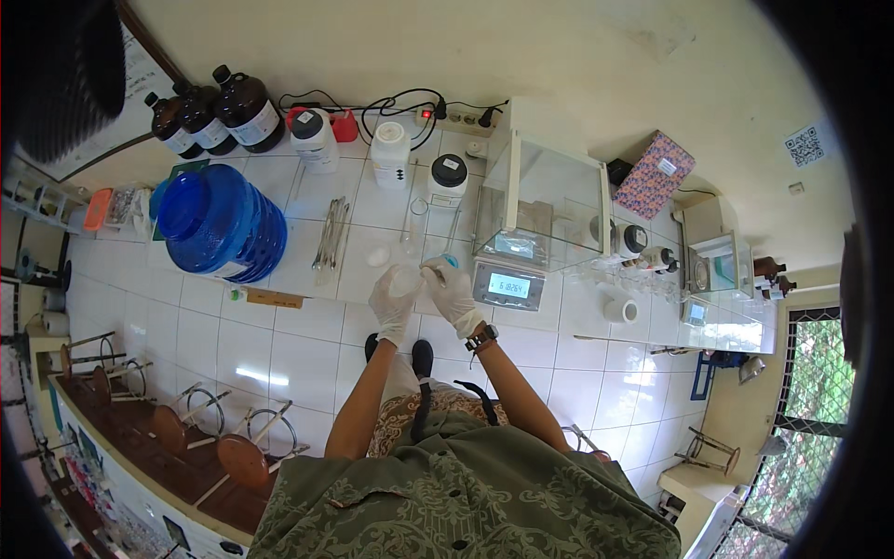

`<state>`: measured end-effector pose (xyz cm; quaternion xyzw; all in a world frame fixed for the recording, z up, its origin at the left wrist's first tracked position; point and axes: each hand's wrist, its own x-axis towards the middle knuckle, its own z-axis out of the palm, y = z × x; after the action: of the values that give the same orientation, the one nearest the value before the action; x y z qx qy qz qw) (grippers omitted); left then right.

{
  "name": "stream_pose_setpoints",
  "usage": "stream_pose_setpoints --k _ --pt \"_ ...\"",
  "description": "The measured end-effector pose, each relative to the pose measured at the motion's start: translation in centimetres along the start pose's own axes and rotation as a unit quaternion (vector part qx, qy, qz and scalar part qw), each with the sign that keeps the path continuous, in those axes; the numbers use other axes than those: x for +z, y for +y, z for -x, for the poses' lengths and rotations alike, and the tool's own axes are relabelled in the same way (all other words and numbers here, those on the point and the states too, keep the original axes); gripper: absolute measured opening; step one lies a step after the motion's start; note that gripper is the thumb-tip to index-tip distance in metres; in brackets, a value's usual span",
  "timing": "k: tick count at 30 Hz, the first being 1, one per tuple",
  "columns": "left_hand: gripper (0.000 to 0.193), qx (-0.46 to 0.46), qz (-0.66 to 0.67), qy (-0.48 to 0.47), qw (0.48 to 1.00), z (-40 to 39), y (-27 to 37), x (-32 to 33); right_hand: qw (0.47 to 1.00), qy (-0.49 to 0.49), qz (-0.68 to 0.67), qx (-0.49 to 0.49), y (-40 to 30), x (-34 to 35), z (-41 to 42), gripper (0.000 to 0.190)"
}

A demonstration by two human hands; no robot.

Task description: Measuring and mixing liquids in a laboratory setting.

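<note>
Both hands wear pale gloves and are close together over the front edge of the tiled bench. My left hand (392,300) is closed on a small clear dish (404,281). My right hand (448,290) touches or nearly touches the dish's right side; whether its fingers pinch anything is too small to tell. Beyond them, a glass flask (412,234) lies on the bench, with a small white round dish (378,256) to its left. A blue item (450,260) shows just behind my right hand. At the right stands an analytical balance (545,202) with a lit display (508,286).
A blue water jug (223,223) and metal spatulas (331,234) occupy the left. White reagent bottles (391,155) and a black-lidded jar (448,182) stand behind, near a power strip (457,119). Brown bottles (248,112) line the wall. A white mortar (621,311) sits right, near the edge.
</note>
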<state>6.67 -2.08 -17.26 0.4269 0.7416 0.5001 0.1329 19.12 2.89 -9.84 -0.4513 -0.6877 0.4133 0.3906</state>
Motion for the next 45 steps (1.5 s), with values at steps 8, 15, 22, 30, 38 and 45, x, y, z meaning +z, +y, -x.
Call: stream_pose_setpoints --k 8,15,22,30,38,45 --pt "0.064 -0.068 0.038 -0.002 0.997 0.8 -1.9 2.4 0.999 0.008 0.022 0.042 3.4 0.9 0.1 0.013" --pt "0.069 -0.08 0.085 0.021 0.993 1.0 -3.4 3.7 0.999 0.043 -0.007 -0.007 4.2 2.3 0.1 0.01" --pt "0.067 -0.109 0.04 0.009 0.993 0.9 -3.5 4.2 0.998 0.029 -0.007 0.047 4.6 2.7 0.3 0.011" --pt "0.072 -0.122 0.063 0.053 0.989 1.3 -4.3 4.8 0.996 0.018 -0.008 0.091 5.7 3.5 0.0 0.015" --pt "0.086 -0.12 -0.012 -0.01 0.993 3.2 -4.9 1.3 0.983 0.008 -0.07 0.172 8.9 4.1 -0.3 0.034" --pt "0.074 -0.027 -0.042 0.003 0.999 5.4 -7.9 -3.3 0.953 0.029 -0.186 0.238 10.3 4.5 -0.7 0.056"
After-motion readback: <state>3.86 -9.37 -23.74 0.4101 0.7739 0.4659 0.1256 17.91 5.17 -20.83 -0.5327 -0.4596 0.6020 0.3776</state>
